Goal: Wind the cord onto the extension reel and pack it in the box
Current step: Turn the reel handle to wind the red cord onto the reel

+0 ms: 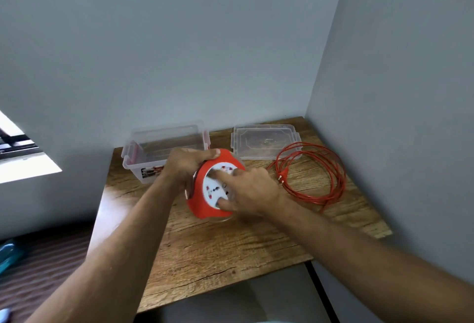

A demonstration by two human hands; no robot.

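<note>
A red extension reel [202, 207] with a white socket face is held tilted just above the wooden table [230, 250]. My left hand [184, 166] grips its upper left rim. My right hand [252, 191] rests on the white face, fingers pressed into it. The red cord [333, 176] lies in loose loops on the table to the right, its plug [282, 176] near my right hand. A clear plastic box [143, 153] stands open behind my left hand.
The box's clear lid [265, 141] lies flat at the back of the table, beside the cord. Grey walls close in behind and at the right. The table's left edge drops to a striped floor [38, 266].
</note>
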